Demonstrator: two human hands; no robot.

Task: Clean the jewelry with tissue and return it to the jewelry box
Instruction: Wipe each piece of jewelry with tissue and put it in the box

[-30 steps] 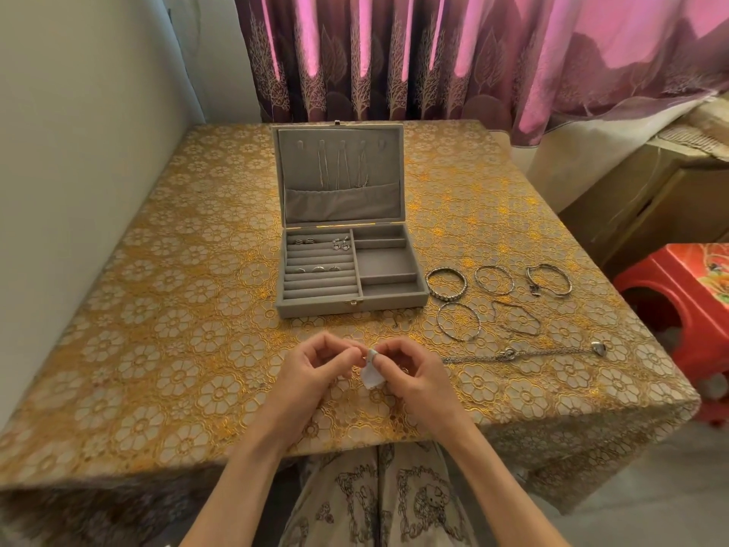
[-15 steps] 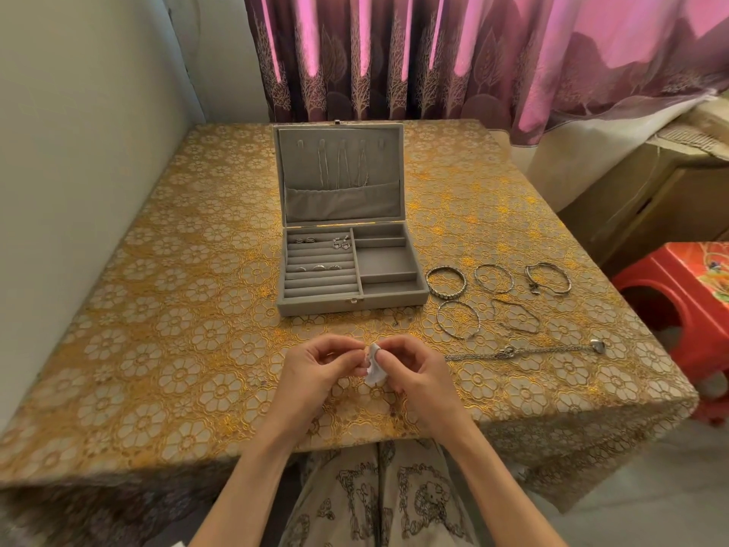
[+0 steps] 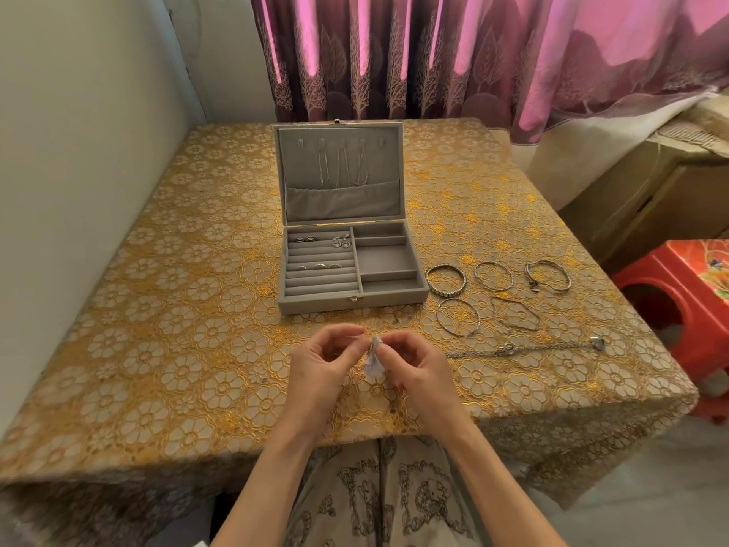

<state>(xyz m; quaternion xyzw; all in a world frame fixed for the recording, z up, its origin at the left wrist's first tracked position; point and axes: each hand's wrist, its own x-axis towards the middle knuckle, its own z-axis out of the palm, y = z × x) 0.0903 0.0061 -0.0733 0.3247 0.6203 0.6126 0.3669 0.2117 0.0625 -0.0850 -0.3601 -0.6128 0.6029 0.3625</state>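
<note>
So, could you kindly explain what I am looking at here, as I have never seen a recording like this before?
There is no machine here: a person wears a wide-angle camera on the head, looking forward and down, so the single view shows their own two bare hands. The left hand and right hand meet above the gold floral tablecloth. The right hand pinches a small white piece of tissue; a small silver piece sits at its top, and I cannot tell exactly what it is or whether the left fingers grip it. Behind the hands stands an open grey velvet jewelry box with rings in its left rolls and chains hanging in the lid. To its right on the cloth lie silver bangles and a long silver chain.
</note>
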